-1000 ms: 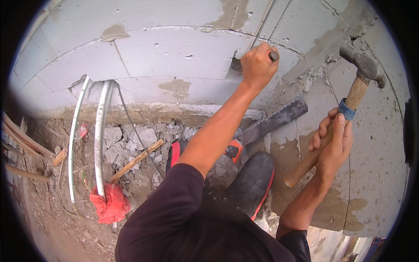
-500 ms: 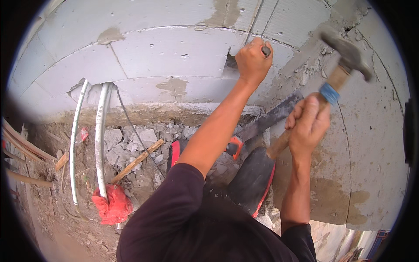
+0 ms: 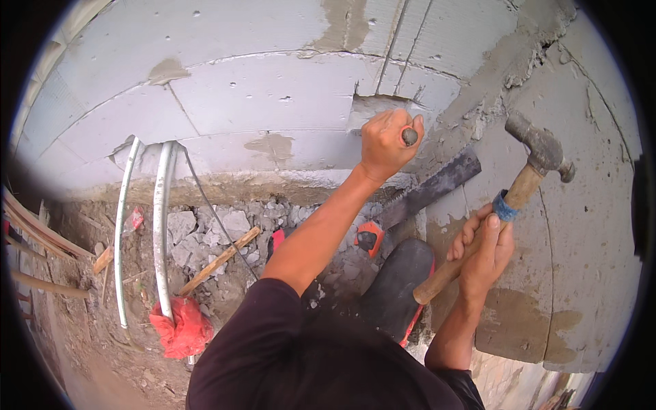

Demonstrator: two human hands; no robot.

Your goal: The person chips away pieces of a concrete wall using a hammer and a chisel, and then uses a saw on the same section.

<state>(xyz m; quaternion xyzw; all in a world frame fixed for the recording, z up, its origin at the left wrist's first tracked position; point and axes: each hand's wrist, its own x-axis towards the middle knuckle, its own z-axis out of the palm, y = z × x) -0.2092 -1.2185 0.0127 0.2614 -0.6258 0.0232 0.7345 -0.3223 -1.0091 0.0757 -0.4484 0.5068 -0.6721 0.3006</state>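
Observation:
My left hand is closed in a fist around a chisel, of which only the round metal butt with an orange rim shows; its blade is hidden. The fist sits at the lower right of a rectangular recess cut into the pale block wall. My right hand grips a hammer by its wooden handle, just below a blue band. The hammer's metal head is raised to the right of the fist, apart from the chisel.
A handsaw with an orange and black handle leans between the wall and my leg. Two pale conduits and a dark cable come out of the wall; a red plastic bag wraps one. Rubble and a wood strip lie below.
My left hand has come down with the chisel, baring more of the recess. My right hand has also dropped lower with the hammer, which is less blurred.

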